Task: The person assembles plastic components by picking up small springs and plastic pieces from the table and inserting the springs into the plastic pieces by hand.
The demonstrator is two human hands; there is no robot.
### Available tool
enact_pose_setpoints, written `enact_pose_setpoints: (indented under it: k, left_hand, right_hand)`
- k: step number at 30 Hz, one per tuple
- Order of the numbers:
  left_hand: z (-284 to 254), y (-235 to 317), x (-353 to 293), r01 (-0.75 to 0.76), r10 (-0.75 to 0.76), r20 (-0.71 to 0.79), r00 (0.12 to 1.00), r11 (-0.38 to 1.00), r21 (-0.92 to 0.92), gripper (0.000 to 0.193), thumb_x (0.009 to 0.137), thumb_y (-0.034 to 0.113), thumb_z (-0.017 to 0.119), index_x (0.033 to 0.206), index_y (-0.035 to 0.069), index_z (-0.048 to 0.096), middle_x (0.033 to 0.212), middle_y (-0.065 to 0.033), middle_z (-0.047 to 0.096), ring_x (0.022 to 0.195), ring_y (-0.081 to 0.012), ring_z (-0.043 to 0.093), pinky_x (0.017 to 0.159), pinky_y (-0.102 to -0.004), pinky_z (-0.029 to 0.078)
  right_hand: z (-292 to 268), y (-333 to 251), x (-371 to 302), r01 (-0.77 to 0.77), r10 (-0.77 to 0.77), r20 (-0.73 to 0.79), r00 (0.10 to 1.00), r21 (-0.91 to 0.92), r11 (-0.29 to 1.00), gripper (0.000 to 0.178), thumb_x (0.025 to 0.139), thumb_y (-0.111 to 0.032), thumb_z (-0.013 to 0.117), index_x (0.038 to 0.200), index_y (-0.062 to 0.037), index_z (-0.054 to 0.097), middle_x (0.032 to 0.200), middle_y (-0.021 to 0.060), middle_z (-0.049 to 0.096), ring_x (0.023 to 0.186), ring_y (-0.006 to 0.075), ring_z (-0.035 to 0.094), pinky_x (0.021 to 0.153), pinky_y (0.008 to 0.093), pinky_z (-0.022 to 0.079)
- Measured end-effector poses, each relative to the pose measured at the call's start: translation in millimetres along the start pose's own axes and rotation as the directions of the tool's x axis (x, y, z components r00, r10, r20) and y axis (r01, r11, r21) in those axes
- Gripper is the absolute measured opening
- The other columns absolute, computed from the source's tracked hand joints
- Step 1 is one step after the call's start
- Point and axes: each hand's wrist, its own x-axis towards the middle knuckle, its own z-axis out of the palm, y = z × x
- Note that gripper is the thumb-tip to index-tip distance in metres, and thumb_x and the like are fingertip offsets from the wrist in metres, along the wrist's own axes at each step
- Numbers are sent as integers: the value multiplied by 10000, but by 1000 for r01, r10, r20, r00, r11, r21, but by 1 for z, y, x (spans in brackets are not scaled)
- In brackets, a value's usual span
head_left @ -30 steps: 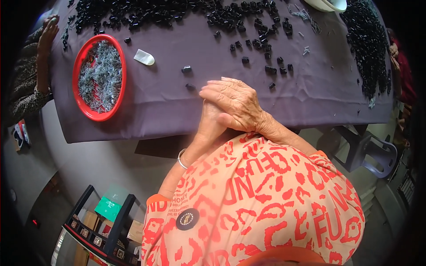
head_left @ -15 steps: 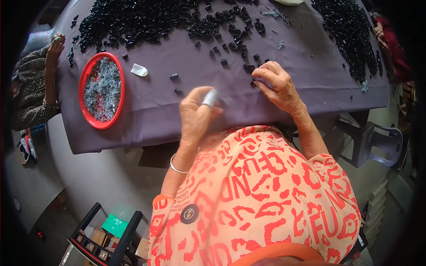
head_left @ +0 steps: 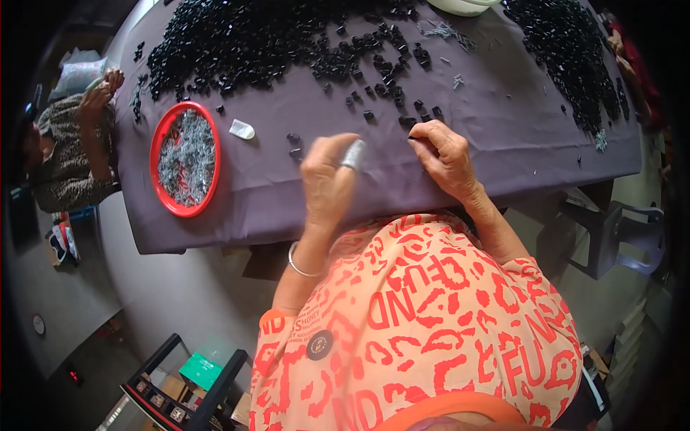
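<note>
Big red block ltrs [head_left: 399,305] run across peach shirt [head_left: 460,345], lower ctr of frame, w/ small red print [head_left: 307,321] just above rd dark badge [head_left: 320,345].

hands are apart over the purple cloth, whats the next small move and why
Probably ease the right hand toward the left hand: the right fingertips appear to pinch a small black piece, while the left hand, a silvery cover on one digit, is apart from it. Blur hides whether the left holds anything.
</note>
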Motion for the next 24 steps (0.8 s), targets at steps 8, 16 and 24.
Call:
enact_pose_setpoints:
  k: [8, 16, 24]
  left_hand:
    - [44, 20, -16, 529, -250, 488, 836, 132, -838, 263, 898, 120, 555, 1132, 0, 581, 911, -59, 628, 744, -129, 602, 601, -242, 498]
    - [35, 12, -13, 469, -189, 430, 883, 398, -788, 166, 875, 116, 596, 994, 9, 637, 795, -51, 630, 658, -99, 581, 553, -230, 473]
    - [21, 3, -13, 411, -248, 331, 910, 628, -661, 142, 868, 65, 574, 969, -5, 647, 744, -37, 597, 600, -78, 532, 527, -206, 433]
  right_hand:
    - [18, -15, -8, -265, 298, 101, 949, 768, 583, 107, 844, 22, 586, 939, -22, 611, 1144, 91, 499, 861, 79, 539, 772, 216, 466]
    - [-4, -2, 5, -107, 139, -21, 990, 529, 842, 99, 818, -1, 620, 913, -27, 627, 968, 71, 571, 807, 110, 556, 712, 249, 472]
    - [-70, 72, 58, 137, -144, 0, 990, -317, 938, 126, 732, -9, 652, 840, -62, 613, 793, 43, 546, 769, 216, 550, 679, 317, 472]
